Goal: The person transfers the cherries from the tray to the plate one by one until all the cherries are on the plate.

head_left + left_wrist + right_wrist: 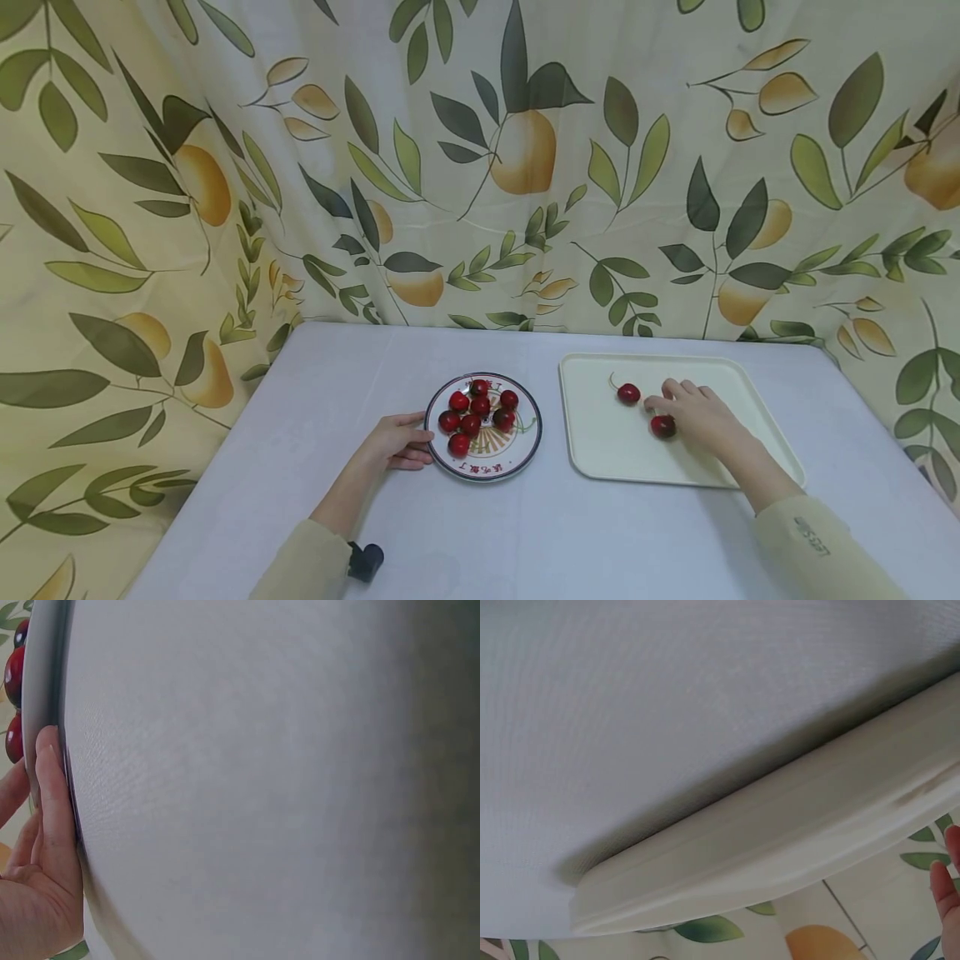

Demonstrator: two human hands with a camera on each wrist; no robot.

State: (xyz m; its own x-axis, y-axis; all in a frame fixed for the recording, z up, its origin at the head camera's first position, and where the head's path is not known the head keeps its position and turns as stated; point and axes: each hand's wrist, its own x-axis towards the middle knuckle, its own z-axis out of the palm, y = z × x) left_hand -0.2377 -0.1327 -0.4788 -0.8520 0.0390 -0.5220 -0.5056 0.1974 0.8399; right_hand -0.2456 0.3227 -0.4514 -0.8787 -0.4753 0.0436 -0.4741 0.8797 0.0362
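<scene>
A round patterned plate point(525, 454) holds several red cherries point(477, 410) in the middle of the table. My left hand point(401, 442) rests on the cloth with its fingers against the plate's left rim. The left wrist view shows a straight finger point(52, 795) lying along that rim point(41, 690), with cherries point(15, 667) beyond it. My right hand point(693, 412) lies on the cream tray point(600, 450) with fingers stretched out. One cherry point(663, 427) touches its thumb side. A second cherry point(628, 393), with a stem, lies just left of the fingertips.
A pale cloth covers the table point(375, 358). A leaf-and-fruit curtain point(480, 167) hangs close behind and to the left. In the right wrist view, the tray's edge point(780, 840) and one fingertip point(946, 892) show. A small black object point(366, 561) sits by my left sleeve.
</scene>
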